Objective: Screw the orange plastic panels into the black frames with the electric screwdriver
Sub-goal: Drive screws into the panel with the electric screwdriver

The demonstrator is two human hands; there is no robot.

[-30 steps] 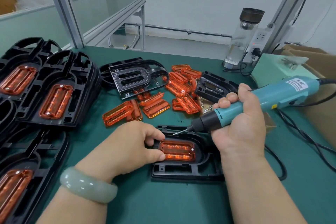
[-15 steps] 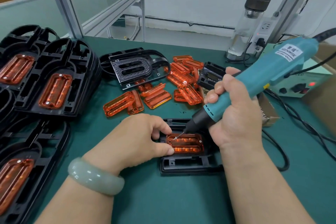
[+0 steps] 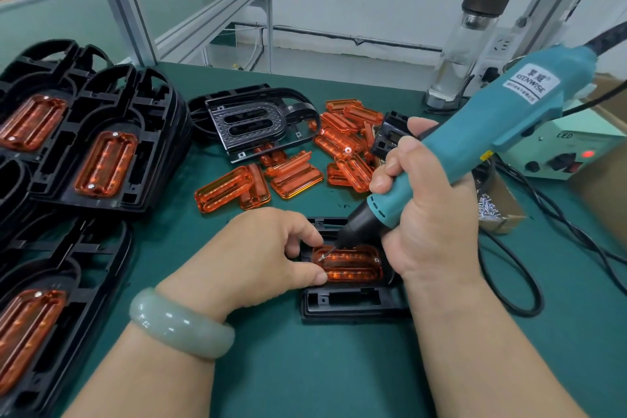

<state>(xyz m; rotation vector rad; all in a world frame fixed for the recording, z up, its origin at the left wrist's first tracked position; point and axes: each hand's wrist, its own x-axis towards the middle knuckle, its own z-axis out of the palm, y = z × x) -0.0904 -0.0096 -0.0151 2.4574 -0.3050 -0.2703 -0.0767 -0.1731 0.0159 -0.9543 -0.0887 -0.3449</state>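
At the lower middle of the frame, on the green bench mat [image 3: 305, 370], a black frame [image 3: 353, 306] lies flat with an orange panel [image 3: 354, 266] seated in it. The left hand [image 3: 268, 248] (a pale green bangle [image 3: 179, 322] on its wrist) pinches the panel's left end, with the thumb on its near edge and the forefinger curled at the far edge. The right hand [image 3: 429, 217] is wrapped tight round the teal electric screwdriver [image 3: 492, 122], which leans up toward the upper right. Its bit tip rests at the panel's left end, and a screw head shows at the right end. Behind, mid-frame, loose orange panels [image 3: 295, 176] lie heaped beside an empty black frame [image 3: 258, 122]. Stacks of finished frames [image 3: 101, 153] fill the left edge. At the right sit a box of screws [image 3: 488, 209], a power unit [image 3: 573, 154] with a red light, and a glass bottle [image 3: 468, 44].
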